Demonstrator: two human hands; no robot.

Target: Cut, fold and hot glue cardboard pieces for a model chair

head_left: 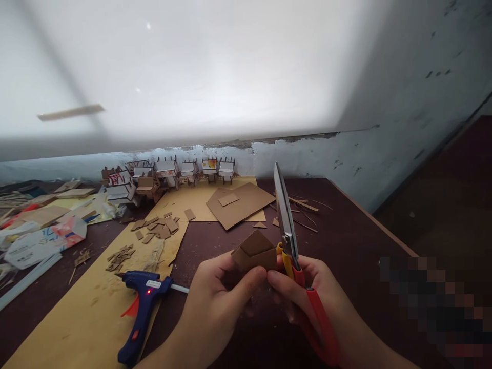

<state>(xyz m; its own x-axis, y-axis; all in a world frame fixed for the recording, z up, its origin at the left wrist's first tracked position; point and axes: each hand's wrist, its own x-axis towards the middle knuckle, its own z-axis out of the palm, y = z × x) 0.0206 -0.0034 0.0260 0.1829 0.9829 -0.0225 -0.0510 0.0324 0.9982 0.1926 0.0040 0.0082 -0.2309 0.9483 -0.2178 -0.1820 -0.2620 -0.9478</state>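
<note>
Near the lower middle, my left hand (221, 302) pinches small brown cardboard pieces (255, 251) between thumb and fingers; one piece overlaps another. My right hand (311, 292) is closed around scissors (285, 215) with red and yellow handles, their blades together and pointing up. Its thumb tip is beside the left thumb, close to the cardboard's lower edge. Some fingers of both hands are hidden behind the cardboard and the handles.
A blue glue gun (142, 307) with a red light lies on yellow card (80, 307), near cardboard scraps (163, 225). Several small cardboard models (167, 171) stand along the wall. Larger cardboard (246, 202) lies behind my hands; a blurred patch is at right.
</note>
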